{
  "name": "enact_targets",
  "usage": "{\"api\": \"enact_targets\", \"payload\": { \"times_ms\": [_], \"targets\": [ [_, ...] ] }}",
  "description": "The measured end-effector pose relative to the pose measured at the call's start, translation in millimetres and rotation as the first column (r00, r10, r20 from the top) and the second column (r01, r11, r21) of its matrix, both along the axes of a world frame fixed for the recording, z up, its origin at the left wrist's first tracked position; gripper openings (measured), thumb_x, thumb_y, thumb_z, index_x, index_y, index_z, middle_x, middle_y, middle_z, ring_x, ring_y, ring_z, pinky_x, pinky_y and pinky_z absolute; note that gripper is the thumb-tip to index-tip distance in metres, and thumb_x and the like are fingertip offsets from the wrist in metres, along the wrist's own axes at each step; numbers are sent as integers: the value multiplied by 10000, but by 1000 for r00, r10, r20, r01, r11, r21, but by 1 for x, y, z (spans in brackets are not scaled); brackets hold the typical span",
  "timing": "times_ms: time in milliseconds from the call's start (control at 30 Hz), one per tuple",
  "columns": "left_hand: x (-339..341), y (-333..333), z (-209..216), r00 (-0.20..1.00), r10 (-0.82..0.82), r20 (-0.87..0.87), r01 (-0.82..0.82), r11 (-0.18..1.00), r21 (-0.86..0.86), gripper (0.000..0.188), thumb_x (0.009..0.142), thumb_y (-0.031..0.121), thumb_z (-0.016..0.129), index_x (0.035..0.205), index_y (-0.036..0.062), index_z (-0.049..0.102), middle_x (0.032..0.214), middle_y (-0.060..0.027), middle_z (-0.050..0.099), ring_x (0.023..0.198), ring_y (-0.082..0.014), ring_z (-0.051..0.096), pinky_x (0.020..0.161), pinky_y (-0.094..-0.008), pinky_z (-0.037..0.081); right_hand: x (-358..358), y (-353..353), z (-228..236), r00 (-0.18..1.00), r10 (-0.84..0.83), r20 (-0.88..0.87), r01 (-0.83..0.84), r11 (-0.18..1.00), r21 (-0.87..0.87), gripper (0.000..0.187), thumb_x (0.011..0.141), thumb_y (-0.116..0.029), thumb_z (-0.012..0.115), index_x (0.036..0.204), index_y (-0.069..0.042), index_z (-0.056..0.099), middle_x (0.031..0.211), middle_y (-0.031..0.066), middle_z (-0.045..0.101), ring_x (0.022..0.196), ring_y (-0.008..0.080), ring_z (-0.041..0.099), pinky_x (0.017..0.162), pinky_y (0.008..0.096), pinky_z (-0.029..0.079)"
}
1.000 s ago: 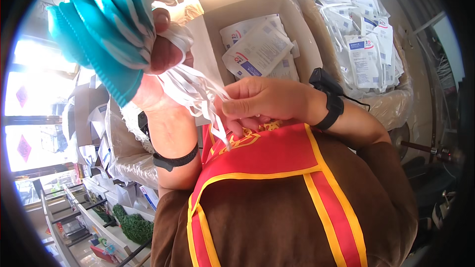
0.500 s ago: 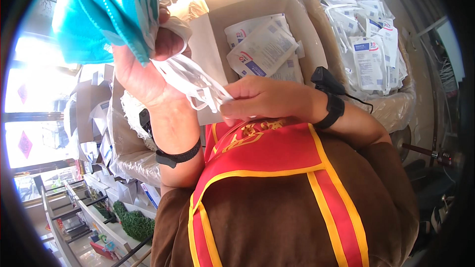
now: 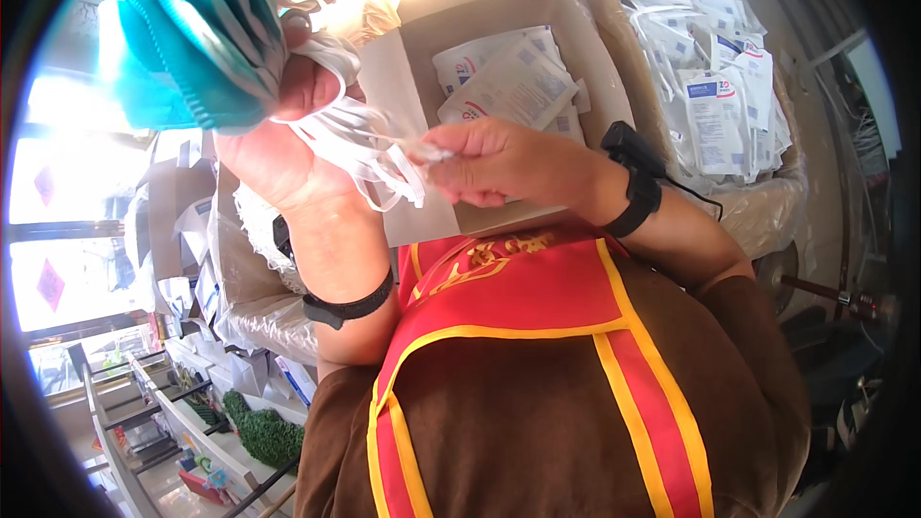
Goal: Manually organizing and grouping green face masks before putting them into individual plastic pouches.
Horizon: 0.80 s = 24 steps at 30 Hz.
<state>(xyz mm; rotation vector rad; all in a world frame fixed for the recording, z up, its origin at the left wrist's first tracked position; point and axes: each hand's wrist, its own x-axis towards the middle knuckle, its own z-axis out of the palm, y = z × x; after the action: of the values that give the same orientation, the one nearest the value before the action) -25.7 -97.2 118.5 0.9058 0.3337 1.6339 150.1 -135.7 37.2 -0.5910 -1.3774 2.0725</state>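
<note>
A stack of teal face masks is gripped in my left hand at the upper left. Their white ear loops hang in a bunch from that hand toward the right. My right hand is closed, its fingertips pinching the ends of some of the loops. Just behind it stands an open cardboard box with several flat white packets inside. Black bands circle both of my wrists.
A plastic-lined carton heaped with white packets stands at the right. Another plastic-lined box is by my left forearm. At lower left are a shelf rack and a green plant. A bright window fills the left.
My right hand has lifted slightly and turned, still pinching loops. The mask stack has tilted and fanned out a little in my left hand, and the loops hang more spread.
</note>
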Motion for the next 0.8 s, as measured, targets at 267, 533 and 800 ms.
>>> {"api": "enact_targets", "payload": {
  "times_ms": [267, 533, 800],
  "targets": [
    [8, 2, 0, 988, -80, 135, 87, 995, -47, 434, 894, 314, 474, 861, -110, 564, 504, -26, 371, 418, -109, 305, 423, -255, 284, -18, -13, 0, 958, 115, -263, -136, 989, -64, 405, 898, -220, 651, 1227, 1, 563, 1102, 23, 602, 976, 67, 537, 832, 209, 444],
    [-4, 4, -4, 984, -92, 150, 102, 993, -60, 420, 892, 293, 484, 851, -114, 578, 506, -57, 437, 426, -107, 355, 412, -251, 292, -4, -12, 2, 989, 137, -60, -142, 985, -95, 255, 946, -245, 553, 1034, -12, 608, 768, -16, 568, 595, 24, 445, 530, 170, 347],
    [-69, 16, 4, 974, -198, 108, 184, 975, 121, 282, 914, 165, 555, 1118, -27, 528, 1025, -201, 537, 612, -132, 582, 621, -282, 558, 40, -3, 10, 978, 81, 192, -116, 978, 175, 278, 975, -302, 487, 933, -59, 616, 682, -35, 492, 612, 36, 434, 562, 205, 347]
  ]
}}
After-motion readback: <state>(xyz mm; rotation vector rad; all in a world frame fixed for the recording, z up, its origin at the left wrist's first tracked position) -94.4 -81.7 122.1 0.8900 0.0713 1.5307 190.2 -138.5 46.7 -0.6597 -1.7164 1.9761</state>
